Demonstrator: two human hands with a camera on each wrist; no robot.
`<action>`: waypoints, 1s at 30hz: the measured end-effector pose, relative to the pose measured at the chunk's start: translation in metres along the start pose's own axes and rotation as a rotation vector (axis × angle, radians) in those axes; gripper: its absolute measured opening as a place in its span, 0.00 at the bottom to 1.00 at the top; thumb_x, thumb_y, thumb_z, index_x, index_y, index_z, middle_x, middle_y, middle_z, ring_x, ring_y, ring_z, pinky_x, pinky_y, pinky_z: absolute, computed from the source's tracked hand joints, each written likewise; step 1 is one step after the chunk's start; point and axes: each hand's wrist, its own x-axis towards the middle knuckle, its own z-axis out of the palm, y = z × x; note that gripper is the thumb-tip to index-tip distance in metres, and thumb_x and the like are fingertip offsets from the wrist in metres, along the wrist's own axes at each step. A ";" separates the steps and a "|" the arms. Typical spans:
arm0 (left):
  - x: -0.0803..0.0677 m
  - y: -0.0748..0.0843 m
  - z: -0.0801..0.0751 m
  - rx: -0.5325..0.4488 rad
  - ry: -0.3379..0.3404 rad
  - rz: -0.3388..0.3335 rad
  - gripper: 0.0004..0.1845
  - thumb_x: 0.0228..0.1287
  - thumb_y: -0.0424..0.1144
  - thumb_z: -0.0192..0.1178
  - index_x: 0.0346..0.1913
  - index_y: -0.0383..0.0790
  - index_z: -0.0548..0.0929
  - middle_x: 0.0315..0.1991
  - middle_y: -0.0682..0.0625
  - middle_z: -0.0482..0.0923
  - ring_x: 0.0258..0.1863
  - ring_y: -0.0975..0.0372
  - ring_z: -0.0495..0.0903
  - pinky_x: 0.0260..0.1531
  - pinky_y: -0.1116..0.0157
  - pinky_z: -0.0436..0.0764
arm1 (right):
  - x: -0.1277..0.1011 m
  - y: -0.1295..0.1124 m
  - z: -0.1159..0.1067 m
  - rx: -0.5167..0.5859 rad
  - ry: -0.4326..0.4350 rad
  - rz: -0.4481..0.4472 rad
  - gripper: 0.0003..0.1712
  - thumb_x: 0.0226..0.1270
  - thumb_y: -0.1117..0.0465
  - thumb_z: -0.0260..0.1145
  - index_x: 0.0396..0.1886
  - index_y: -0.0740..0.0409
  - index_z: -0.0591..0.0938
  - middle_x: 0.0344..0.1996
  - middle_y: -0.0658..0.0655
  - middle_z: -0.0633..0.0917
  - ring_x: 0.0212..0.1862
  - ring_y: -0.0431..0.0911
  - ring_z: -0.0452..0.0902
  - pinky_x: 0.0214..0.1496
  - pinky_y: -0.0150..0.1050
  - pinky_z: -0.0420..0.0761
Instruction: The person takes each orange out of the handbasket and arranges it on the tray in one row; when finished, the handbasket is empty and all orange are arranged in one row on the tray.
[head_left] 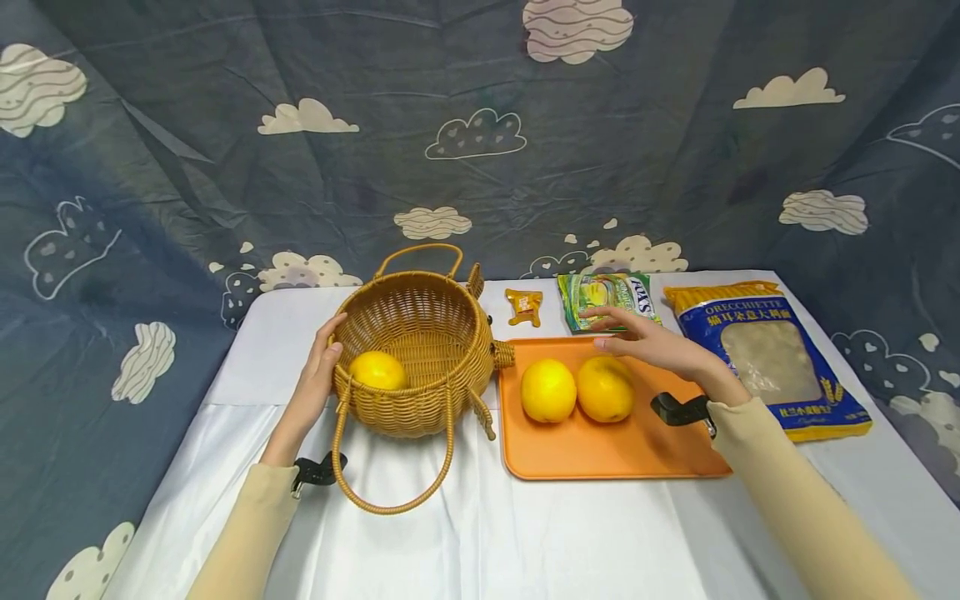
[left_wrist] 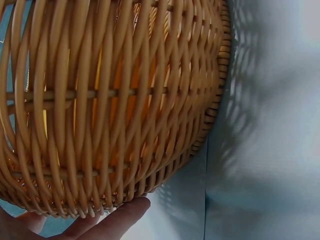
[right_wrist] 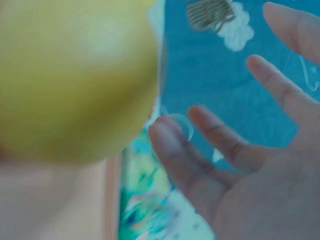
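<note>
L hand (head_left: 311,367) grips wicker basket (head_left: 405,410) at rim, prob. to steady it.
R hand (head_left: 652,344) empty, fingers apart nr oranges (head_left: 606,389) on tray (head_left: 600,458).

The big blue-and-yellow bag (head_left: 772,354) carries "ORECCHIETTE" in pale capitals near its top, and right beneath it a line of larger Chinese characters that reads 猫耳朵意大利面. Along its lower part runs another line of Chinese, with small lettering under it; both are too small to read surely. The green packet (head_left: 607,293) shows "FOX'S" in white letters on a dark patch at its right end; its other slanted lettering is illegible. The small orange wrapper (head_left: 524,307) bears pale print, likewise too tiny to read.
</note>
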 end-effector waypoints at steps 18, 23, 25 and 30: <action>0.002 -0.003 0.000 0.002 0.000 0.018 0.28 0.74 0.37 0.33 0.74 0.34 0.49 0.73 0.34 0.43 0.71 0.42 0.43 0.63 0.37 0.45 | 0.107 -0.120 0.042 0.176 -0.328 -0.354 0.26 0.71 0.58 0.58 0.67 0.56 0.69 0.60 0.61 0.72 0.54 0.57 0.75 0.53 0.50 0.76; 0.002 -0.003 0.000 0.007 0.004 0.010 0.28 0.74 0.38 0.33 0.74 0.34 0.49 0.73 0.34 0.43 0.71 0.42 0.43 0.63 0.37 0.45 | 0.135 -0.147 0.066 0.149 -0.442 -0.364 0.24 0.72 0.58 0.57 0.65 0.57 0.70 0.57 0.57 0.74 0.51 0.53 0.77 0.53 0.48 0.76; 0.002 -0.002 0.000 0.007 0.004 0.005 0.28 0.74 0.38 0.32 0.74 0.34 0.49 0.73 0.34 0.43 0.71 0.42 0.43 0.63 0.37 0.45 | 0.144 -0.155 0.073 0.132 -0.487 -0.356 0.23 0.73 0.60 0.56 0.65 0.59 0.70 0.56 0.59 0.75 0.50 0.54 0.78 0.51 0.47 0.77; 0.002 -0.002 0.000 0.006 0.002 -0.005 0.28 0.74 0.37 0.32 0.74 0.34 0.49 0.73 0.34 0.43 0.71 0.42 0.43 0.63 0.37 0.45 | 0.163 -0.173 0.086 0.075 -0.596 -0.277 0.23 0.73 0.62 0.54 0.66 0.60 0.70 0.62 0.62 0.71 0.52 0.55 0.77 0.52 0.48 0.76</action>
